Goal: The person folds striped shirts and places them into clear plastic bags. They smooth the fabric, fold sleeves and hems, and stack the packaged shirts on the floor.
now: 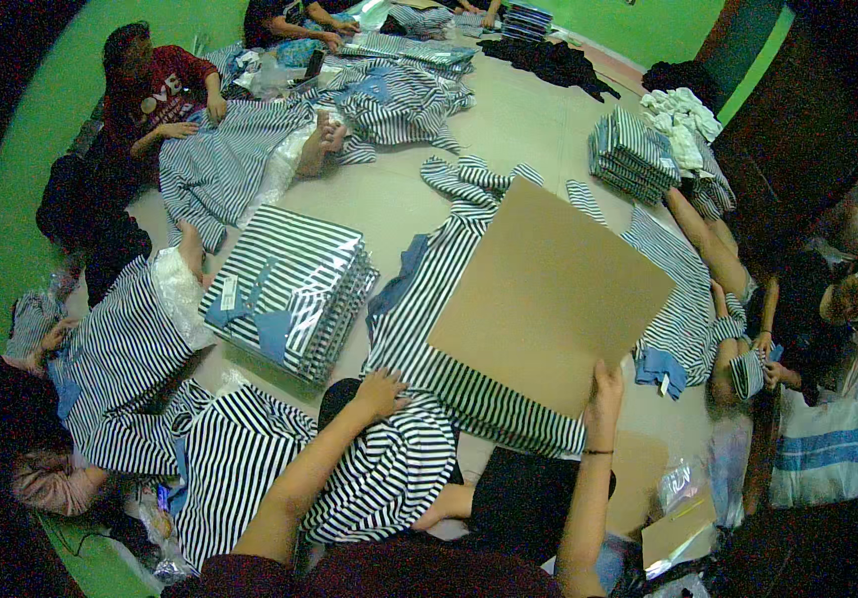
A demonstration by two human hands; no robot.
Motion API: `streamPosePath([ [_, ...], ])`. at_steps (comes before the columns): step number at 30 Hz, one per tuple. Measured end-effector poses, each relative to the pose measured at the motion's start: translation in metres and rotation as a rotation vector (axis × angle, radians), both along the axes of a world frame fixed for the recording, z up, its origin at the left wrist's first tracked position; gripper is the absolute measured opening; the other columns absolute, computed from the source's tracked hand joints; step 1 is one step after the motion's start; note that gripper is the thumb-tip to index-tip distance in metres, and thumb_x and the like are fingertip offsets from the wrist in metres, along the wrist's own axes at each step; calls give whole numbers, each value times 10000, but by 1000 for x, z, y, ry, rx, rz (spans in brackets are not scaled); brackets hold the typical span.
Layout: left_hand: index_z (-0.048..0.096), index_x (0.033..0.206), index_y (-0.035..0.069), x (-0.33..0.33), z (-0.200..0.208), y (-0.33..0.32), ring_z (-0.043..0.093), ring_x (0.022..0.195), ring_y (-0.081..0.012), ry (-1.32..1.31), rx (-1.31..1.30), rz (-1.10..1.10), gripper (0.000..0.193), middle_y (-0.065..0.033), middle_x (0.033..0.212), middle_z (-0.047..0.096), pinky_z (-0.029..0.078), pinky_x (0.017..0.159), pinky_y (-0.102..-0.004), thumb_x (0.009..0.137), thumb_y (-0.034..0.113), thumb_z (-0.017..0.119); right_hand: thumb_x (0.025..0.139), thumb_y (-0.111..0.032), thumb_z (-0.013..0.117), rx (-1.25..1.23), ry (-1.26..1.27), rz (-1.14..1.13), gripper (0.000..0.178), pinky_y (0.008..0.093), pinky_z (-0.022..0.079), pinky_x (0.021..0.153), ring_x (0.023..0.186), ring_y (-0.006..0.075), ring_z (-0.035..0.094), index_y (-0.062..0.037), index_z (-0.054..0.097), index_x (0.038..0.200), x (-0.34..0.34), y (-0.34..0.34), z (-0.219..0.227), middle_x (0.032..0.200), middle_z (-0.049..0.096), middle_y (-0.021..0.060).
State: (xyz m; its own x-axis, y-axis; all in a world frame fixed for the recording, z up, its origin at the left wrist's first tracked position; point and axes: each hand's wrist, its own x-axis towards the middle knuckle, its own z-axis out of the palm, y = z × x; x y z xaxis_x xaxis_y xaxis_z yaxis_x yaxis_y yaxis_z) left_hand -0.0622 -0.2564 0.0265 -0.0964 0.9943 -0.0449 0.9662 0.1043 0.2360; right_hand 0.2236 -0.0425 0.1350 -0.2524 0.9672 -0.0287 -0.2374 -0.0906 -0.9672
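Observation:
A large brown cardboard sheet (553,299) lies tilted over a black-and-white striped shirt (419,299) spread on the floor in front of me. My right hand (603,391) grips the sheet at its lower right edge, thumb up along the board. Left of the sheet, my left hand (381,395) rests on the striped cloth with its fingers extended. More striped fabric (379,468) bunches below that hand and over my leg. The board hides much of the shirt's middle; a blue part of the shirt shows at its left side.
A stack of folded striped shirts in clear plastic (285,289) stands left of the board. Another folded stack (633,154) is at the far right, near white cloth (683,120). Several people sit around with striped garments. Cardboard pieces (678,533) lie at the lower right.

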Motion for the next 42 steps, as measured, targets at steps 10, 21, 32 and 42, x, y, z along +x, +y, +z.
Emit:
streamPosePath([
  [10, 562, 813, -19, -23, 12, 5, 522, 763, -313, -705, 319, 571, 227, -166, 773, 564, 404, 702, -369, 758, 197, 516, 813, -87, 439, -334, -328, 128, 331, 298, 384, 826, 963, 220, 490, 49, 407, 1114, -94, 12, -134, 1077, 502, 143],
  [21, 533, 843, -43, -59, -20, 41, 491, 571, -157, -878, 308, 1009, 374, -73, 619, 518, 406, 556, -267, 654, 255, 656, 731, -247, 611, -110, -518, 133, 294, 277, 425, 592, 633, 149, 525, 23, 540, 825, -82, 23, -185, 731, 583, 93],
  [32, 490, 694, -22, -60, -2, 45, 494, 565, -303, -458, 243, 845, 273, -156, 602, 504, 405, 545, -356, 678, 215, 624, 650, -386, 615, 724, -1312, 316, 735, 464, 178, 962, 1167, 379, 211, -53, 298, 1224, -175, 8, -102, 1271, 224, 214],
  [42, 496, 910, 24, -98, 40, 128, 508, 773, -282, -120, 386, 168, 229, -128, 803, 513, 412, 653, -365, 716, 138, 535, 668, -564, 513, 798, -1242, 617, 768, 674, 70, 858, 1211, 441, 66, -255, 205, 1299, -232, -12, -121, 1359, 101, 145],
])
